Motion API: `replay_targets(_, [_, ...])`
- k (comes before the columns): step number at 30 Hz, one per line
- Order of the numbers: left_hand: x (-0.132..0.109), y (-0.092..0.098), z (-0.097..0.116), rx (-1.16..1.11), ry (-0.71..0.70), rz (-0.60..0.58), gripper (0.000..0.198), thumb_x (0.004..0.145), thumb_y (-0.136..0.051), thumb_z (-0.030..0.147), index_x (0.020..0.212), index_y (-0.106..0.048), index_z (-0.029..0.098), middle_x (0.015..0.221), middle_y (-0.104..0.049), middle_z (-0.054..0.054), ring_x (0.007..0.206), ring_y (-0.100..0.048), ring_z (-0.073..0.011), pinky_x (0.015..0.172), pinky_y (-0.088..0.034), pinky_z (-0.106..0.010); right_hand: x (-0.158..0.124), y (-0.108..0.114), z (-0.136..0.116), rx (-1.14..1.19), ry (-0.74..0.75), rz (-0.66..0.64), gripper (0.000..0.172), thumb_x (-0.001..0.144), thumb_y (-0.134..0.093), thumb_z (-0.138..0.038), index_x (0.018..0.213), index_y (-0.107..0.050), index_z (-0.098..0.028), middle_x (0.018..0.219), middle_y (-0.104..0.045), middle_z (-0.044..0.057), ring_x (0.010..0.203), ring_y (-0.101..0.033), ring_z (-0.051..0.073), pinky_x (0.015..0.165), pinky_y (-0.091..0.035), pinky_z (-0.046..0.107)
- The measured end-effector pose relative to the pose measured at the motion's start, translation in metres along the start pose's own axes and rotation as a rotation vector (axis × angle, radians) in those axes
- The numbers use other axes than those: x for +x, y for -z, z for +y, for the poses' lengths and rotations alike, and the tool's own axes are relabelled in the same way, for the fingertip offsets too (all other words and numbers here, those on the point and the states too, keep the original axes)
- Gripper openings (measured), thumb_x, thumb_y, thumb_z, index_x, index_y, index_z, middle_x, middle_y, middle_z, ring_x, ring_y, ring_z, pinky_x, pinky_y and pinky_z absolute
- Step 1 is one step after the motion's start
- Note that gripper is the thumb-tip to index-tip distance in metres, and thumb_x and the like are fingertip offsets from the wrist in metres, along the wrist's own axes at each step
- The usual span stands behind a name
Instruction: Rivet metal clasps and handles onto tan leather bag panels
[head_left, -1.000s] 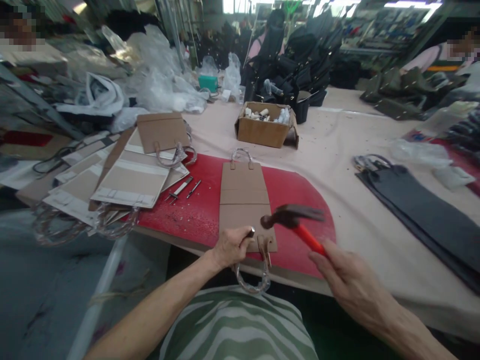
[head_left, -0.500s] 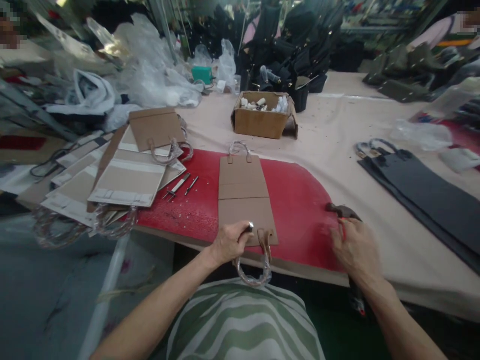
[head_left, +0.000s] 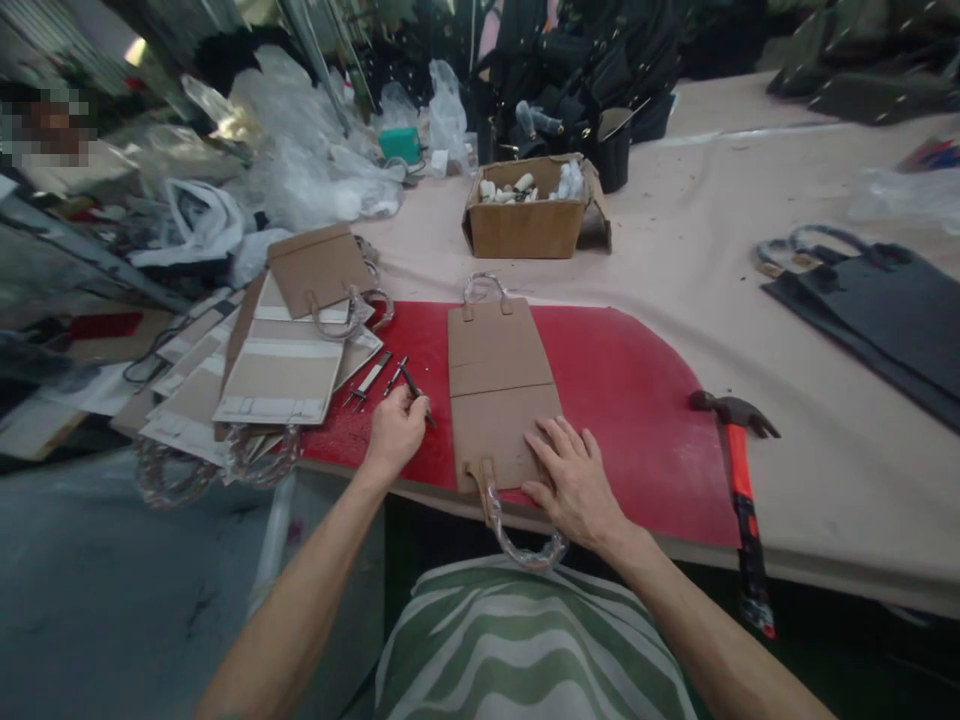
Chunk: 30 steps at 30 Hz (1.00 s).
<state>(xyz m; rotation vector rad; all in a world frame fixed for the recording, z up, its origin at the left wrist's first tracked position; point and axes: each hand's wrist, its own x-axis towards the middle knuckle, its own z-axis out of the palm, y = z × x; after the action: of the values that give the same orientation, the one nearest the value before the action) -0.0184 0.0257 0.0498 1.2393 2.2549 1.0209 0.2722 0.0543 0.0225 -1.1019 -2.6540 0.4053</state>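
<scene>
My left hand [head_left: 397, 432] is closed round a slim metal punch [head_left: 418, 392], just left of the brown bag panel [head_left: 499, 355]. The panel lies flat on a red mat [head_left: 622, 420]. A plastic-wrapped handle [head_left: 517, 545] hangs from its near end, and another handle [head_left: 486, 288] sits at its far end. My right hand [head_left: 574, 475] rests on the panel's near right corner, fingers spread and holding nothing. At the mat's right edge lies a claw hammer [head_left: 739, 460], its red and black grip jutting past the table edge. Small metal tools [head_left: 369, 378] lie close beyond my left hand.
Bag panels with wrapped handles are stacked [head_left: 289, 365] to the left. A cardboard box [head_left: 525, 232] of small white pieces stands behind the mat. Black bag pieces [head_left: 877, 300] lie on the right, and plastic wrapping [head_left: 307, 170] is heaped at the back left.
My right hand has let go of the hammer at the mat's edge and moved left onto the panel. My left hand has carried the punch off the panel, leftward to the small tools.
</scene>
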Motion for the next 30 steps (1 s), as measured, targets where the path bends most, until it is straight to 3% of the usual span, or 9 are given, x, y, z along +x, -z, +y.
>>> replay_targets(3, [0.011,0.011,-0.002,0.506,0.079,-0.046,0.018,0.091,-0.051,0.029,0.091,-0.063,0.016,0.086,-0.071,-0.014,0.087,-0.069,-0.0275,0.079,-0.051,-0.035,0.004,-0.006,0.006,0.005,0.019,0.078,0.048,0.091,-0.053,-0.034,0.136,-0.055,-0.015,0.150,-0.038,0.014,0.140,-0.027,0.036,0.111,-0.026,0.062])
replay_targets(6, [0.012,0.007,-0.004,0.685,0.056,-0.064,0.021,0.092,-0.052,0.026,0.104,-0.063,0.014,0.095,-0.070,-0.016,0.092,-0.069,-0.0309,0.080,-0.051,-0.038,0.008,-0.016,0.011,0.005,0.060,0.161,0.046,0.095,-0.044,-0.037,0.134,-0.056,-0.016,0.147,-0.042,0.014,0.137,-0.033,0.037,0.107,-0.029,0.065])
replay_targets(10, [0.010,-0.001,-0.011,0.724,-0.085,-0.013,0.019,0.092,-0.052,0.022,0.104,-0.064,0.014,0.106,-0.066,-0.014,0.097,-0.067,-0.0279,0.079,-0.051,-0.035,0.012,-0.022,0.016,-0.021,0.103,0.219,0.048,0.099,-0.038,-0.043,0.134,-0.055,-0.016,0.145,-0.044,0.014,0.135,-0.036,0.037,0.104,-0.033,0.066])
replay_targets(12, [0.012,0.002,-0.015,0.712,-0.086,0.012,0.020,0.095,-0.050,0.026,0.102,-0.066,0.016,0.105,-0.065,-0.012,0.096,-0.066,-0.0258,0.078,-0.051,-0.033,0.013,-0.021,0.016,-0.039,0.110,0.232,0.048,0.099,-0.037,-0.044,0.133,-0.056,-0.016,0.144,-0.046,0.014,0.134,-0.038,0.038,0.103,-0.035,0.065])
replay_targets(15, [0.025,0.017,-0.021,0.681,-0.016,0.057,0.025,0.099,-0.045,0.027,0.102,-0.068,0.018,0.105,-0.066,-0.011,0.094,-0.067,-0.0236,0.079,-0.050,-0.032,0.014,-0.019,0.015,-0.054,0.119,0.247,0.048,0.099,-0.037,-0.044,0.132,-0.056,-0.016,0.143,-0.047,0.014,0.133,-0.040,0.038,0.102,-0.037,0.065])
replay_targets(19, [0.059,0.044,-0.031,0.686,0.055,0.095,0.025,0.095,-0.051,0.025,0.111,-0.067,0.017,0.111,-0.067,-0.015,0.101,-0.065,-0.0265,0.084,-0.048,-0.034,0.014,-0.018,0.013,-0.052,0.117,0.238,0.047,0.099,-0.037,-0.044,0.132,-0.056,-0.016,0.143,-0.047,0.014,0.133,-0.040,0.037,0.103,-0.036,0.065])
replay_targets(24, [0.096,0.062,-0.035,0.675,0.111,0.028,0.021,0.089,-0.059,0.034,0.096,-0.073,0.020,0.099,-0.073,-0.014,0.099,-0.066,-0.0285,0.083,-0.048,-0.034,0.013,-0.019,0.014,-0.028,0.092,0.214,0.049,0.097,-0.039,-0.046,0.134,-0.055,-0.017,0.145,-0.045,0.014,0.134,-0.039,0.038,0.105,-0.034,0.065])
replay_targets(30, [0.103,0.044,-0.034,0.629,0.089,-0.108,0.022,0.082,-0.066,0.041,0.087,-0.073,0.021,0.096,-0.073,-0.011,0.096,-0.067,-0.0286,0.082,-0.050,-0.034,0.012,-0.019,0.012,0.005,0.066,0.188,0.047,0.094,-0.044,-0.042,0.133,-0.054,-0.017,0.146,-0.044,0.015,0.138,-0.033,0.036,0.110,-0.028,0.063])
